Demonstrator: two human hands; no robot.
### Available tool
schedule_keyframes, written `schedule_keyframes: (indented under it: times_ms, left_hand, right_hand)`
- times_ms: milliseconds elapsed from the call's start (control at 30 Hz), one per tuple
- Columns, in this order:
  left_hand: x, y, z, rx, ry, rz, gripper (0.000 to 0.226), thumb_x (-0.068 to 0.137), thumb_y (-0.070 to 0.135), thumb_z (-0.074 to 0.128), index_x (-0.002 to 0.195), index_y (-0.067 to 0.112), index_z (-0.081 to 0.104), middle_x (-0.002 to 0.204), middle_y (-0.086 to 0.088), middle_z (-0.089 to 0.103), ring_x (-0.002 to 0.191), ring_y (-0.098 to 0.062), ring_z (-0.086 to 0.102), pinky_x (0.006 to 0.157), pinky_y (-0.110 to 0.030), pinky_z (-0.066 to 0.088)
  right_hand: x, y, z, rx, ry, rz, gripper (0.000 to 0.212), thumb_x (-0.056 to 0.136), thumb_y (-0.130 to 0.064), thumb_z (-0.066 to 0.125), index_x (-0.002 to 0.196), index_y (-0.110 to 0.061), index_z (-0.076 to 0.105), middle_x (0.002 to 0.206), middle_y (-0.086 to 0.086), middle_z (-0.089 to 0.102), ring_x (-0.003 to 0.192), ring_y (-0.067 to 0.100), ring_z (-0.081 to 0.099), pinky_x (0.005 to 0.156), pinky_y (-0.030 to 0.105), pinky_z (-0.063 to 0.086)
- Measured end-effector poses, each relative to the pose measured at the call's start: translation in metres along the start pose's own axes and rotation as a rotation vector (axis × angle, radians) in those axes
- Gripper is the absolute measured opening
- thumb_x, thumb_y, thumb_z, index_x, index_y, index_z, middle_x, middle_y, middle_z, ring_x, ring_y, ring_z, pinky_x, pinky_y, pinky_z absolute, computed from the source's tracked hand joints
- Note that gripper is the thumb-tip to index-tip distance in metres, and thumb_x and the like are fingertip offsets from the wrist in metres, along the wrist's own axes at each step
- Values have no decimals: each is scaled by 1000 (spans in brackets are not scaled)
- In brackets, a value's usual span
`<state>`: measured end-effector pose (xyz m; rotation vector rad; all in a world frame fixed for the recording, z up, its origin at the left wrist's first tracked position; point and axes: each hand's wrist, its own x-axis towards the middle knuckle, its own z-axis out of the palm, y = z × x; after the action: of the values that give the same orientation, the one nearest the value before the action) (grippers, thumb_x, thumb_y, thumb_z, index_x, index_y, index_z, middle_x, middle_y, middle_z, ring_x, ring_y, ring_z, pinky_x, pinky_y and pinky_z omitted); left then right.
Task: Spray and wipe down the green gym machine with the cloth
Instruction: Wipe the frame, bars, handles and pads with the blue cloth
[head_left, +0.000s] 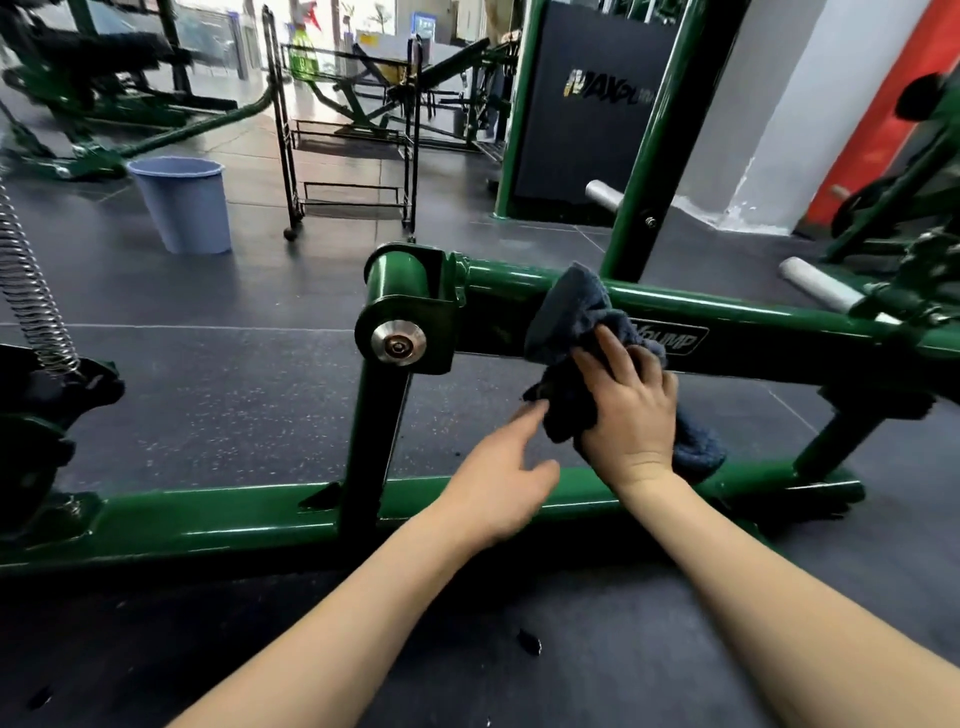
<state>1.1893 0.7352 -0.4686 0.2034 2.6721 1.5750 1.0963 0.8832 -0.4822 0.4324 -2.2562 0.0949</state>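
Both forearms reach forward and down toward the low frame of the green machine. The right hand lies palm-down over a dark blue cloth, fingers spread and bent around the bunched fabric, pressing it against the front face of the horizontal bar just beside the logo plate. Part of the cloth rides up over the top edge of the bar; another fold hangs below the wrist, near the bottom rail. The left hand hovers a little lower and to the left, fingers loose and extended, holding nothing; its fingertips are at the cloth's lower corner, though whether they touch it is hard to tell.

Left of the cloth, the bar ends at a round pivot housing with a shiny metal cap, and an upright post drops from it to the bottom rail. Between bar and rail there is open space showing the dark rubber floor. Further back stand a blue bucket and a black wheeled rack, well apart from the hands.
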Motion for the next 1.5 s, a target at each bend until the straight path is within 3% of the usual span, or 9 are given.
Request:
schedule_keyframes:
  times_ms: [133, 300, 500, 667, 867, 1200, 1267, 1367, 1500]
  left_hand:
    - [9, -4, -10, 25, 105, -5, 65, 93, 14, 54, 151, 26, 28, 149, 4, 41, 124, -17, 52, 99, -21, 37]
    - [16, -2, 13, -58, 101, 4, 63, 95, 14, 54, 149, 31, 29, 151, 13, 35, 96, 8, 49, 91, -14, 36]
    - [26, 9, 48, 35, 79, 76, 64, 95, 13, 51, 150, 35, 24, 157, 21, 13, 137, 12, 13, 119, -24, 18]
    - [43, 29, 62, 386, 187, 220, 67, 96, 19, 43, 154, 22, 10, 161, 12, -2, 146, 0, -2, 116, -14, -1]
    - [88, 45, 83, 610, 522, 348, 73, 70, 15, 32, 141, 7, 46, 152, -20, 33, 141, -31, 28, 118, -45, 17]
    - [110, 55, 97, 1093, 332, 530, 70, 74, 25, 35, 141, 7, 46, 152, -15, 35, 142, -30, 32, 110, -54, 24]
    - [114, 66, 97, 1155, 303, 525, 71, 76, 25, 31, 144, 5, 41, 155, -15, 27, 144, -30, 28, 112, -51, 20]
    - [121, 75, 95, 1265, 233, 507, 71, 90, 26, 27, 153, 5, 2, 152, -11, -23, 148, -28, -10, 119, -46, -9]
    - [134, 92, 97, 1356, 213, 463, 78, 94, 28, 30, 148, 5, -21, 138, -11, -45, 142, -28, -30, 113, -43, -20]
  right_hand:
    - [22, -24, 3, 66, 54, -131, 82, 57, -25, 76, 135, -22, 51, 146, 1, 44, 113, 31, 42, 85, 39, 30]
    - [16, 16, 17, 52, 119, -214, 89, 52, -31, 79, 135, -25, 48, 146, -3, 37, 114, 30, 41, 88, 38, 31]
    - [-9, 91, 34, 62, 103, 48, 79, 59, -43, 51, 134, -18, 40, 146, 11, 42, 113, 32, 40, 91, 45, 42]
    - [-11, 94, 38, 145, 193, 131, 91, 48, -32, 67, 134, -12, 45, 145, 13, 44, 114, 30, 39, 93, 40, 31]
    - [9, 57, 47, 216, 384, -30, 38, 81, -24, 51, 120, -22, 49, 132, -1, 57, 107, 26, 43, 83, 37, 36]
    - [-24, 122, 56, 270, 164, 288, 75, 68, -44, 50, 135, -10, 46, 144, 13, 46, 119, 31, 41, 95, 44, 37]
    - [-32, 137, 58, 262, 97, 429, 81, 60, -36, 47, 135, -6, 47, 143, 17, 46, 116, 33, 40, 90, 53, 41]
    - [-32, 143, 54, 275, 86, 576, 86, 49, -19, 50, 134, -4, 52, 142, 17, 47, 113, 40, 46, 88, 59, 40]
    - [-11, 128, 42, 241, 178, 458, 80, 57, -28, 48, 135, -10, 50, 143, 10, 48, 115, 30, 40, 90, 41, 32]
